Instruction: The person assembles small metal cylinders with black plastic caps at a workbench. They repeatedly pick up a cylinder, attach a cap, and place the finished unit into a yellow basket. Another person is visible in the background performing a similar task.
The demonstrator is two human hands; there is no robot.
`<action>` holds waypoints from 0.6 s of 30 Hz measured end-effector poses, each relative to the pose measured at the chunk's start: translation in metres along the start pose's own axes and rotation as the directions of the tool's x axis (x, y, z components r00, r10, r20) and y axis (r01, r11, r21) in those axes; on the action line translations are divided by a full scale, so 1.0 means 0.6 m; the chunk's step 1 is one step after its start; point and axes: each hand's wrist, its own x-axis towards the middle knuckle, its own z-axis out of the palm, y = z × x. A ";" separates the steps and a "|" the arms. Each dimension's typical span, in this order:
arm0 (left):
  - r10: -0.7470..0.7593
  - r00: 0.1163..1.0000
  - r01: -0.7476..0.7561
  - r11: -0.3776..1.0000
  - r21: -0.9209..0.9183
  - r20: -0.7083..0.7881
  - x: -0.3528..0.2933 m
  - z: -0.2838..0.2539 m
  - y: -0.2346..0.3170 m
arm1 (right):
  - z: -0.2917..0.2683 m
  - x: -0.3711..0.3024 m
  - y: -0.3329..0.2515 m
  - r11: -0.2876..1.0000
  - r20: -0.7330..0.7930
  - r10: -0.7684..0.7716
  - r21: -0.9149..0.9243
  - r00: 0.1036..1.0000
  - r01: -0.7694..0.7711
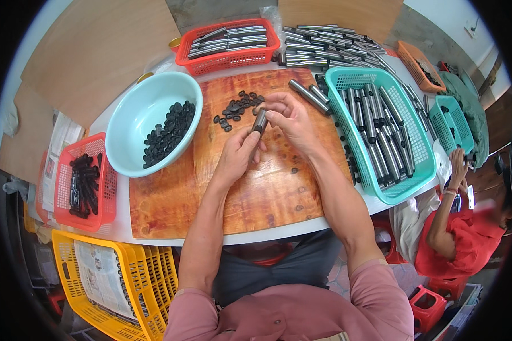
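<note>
Over the wooden board [210,196], my left hand [238,152] is wrapped round the lower part of a short silver metal tube [260,120] with a dark end. The fingers and thumb of my right hand [292,120] close about the tube's upper end; whether a small cap is between them is hidden. Just beyond my hands lies a loose pile of small black caps [239,107]. A light blue bowl [119,122] to the left holds a heap of similar black caps [168,133]. At the right, a turquoise basket [418,162] contains many silver tubes with black ends [384,133].
A red basket [273,42] of tubes and a stack of tubes [330,45] stand at the back. Another red basket [109,187] holds black parts. Yellow crates [128,256] stand at lower left. A person in red [455,241] sits at right, near a small turquoise basket [463,128].
</note>
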 end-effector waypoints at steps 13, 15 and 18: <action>0.409 0.912 -0.140 0.220 0.965 0.039 -0.059 -0.004 0.029 | -0.010 -0.002 0.000 0.918 0.179 0.183 -0.384 0.967 -0.103; 0.411 0.910 -0.118 0.132 0.984 0.054 -0.072 -0.010 0.026 | -0.001 -0.006 0.002 0.904 0.220 0.234 -0.407 0.947 -0.129; 0.461 0.883 -0.135 0.064 0.989 0.091 -0.085 -0.012 0.019 | 0.001 0.000 0.031 0.884 0.308 0.134 -0.467 0.942 0.026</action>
